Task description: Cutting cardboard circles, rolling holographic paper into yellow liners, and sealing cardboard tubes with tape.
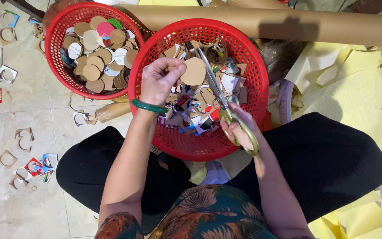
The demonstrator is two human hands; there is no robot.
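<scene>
My left hand (159, 79), with a green bangle on the wrist, pinches a round brown cardboard disc (193, 71) over a red plastic basket (248, 59). My right hand (239, 128) grips scissors (217, 90) with yellow-green handles; the blades point up and left and meet the disc's right edge. Inside this basket lie several cardboard offcuts and printed scraps (200, 110). The basket rests between my knees, which are in black trousers.
A second red basket (60, 35) at upper left holds several cut discs. A long brown cardboard tube (288, 24) lies behind both. Yellow paper sheets (359, 84) pile on the right. Cardboard frames with round holes (25, 139) are scattered on the tiled floor at left.
</scene>
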